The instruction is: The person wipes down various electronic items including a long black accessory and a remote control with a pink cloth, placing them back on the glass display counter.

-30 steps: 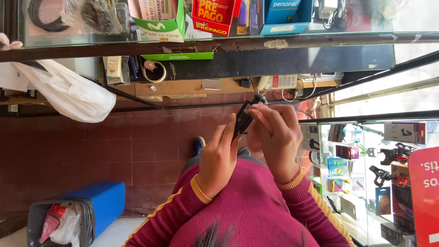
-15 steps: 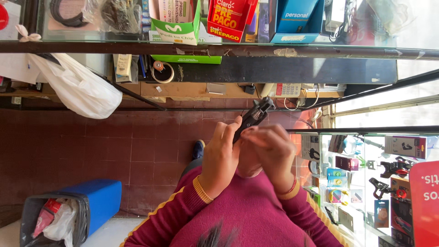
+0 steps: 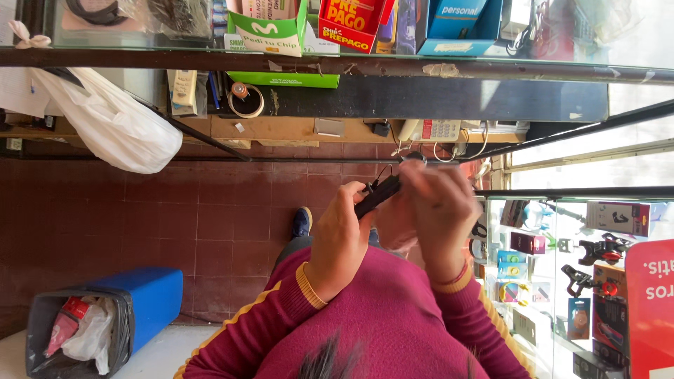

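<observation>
Both hands were raised above a red tiled floor (image 3: pixel 175 224). The left hand (image 3: pixel 340 242) gripped a small black device (image 3: pixel 377 195); the blurred right hand (image 3: pixel 439 210) curled fingers over its end.

A red-tiled floor (image 3: pixel 210 217) carries a blue bin (image 3: pixel 105 316); a wooden shelf (image 3: pixel 295 128) holds a tape roll (image 3: pixel 246 100).

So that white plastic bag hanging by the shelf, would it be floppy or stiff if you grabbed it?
Probably floppy: the white plastic bag shows crumpled folds and sags. Likely light, since its thin film bulges loosely. It would probably swing if pushed, hanging apart from both hands.
</observation>
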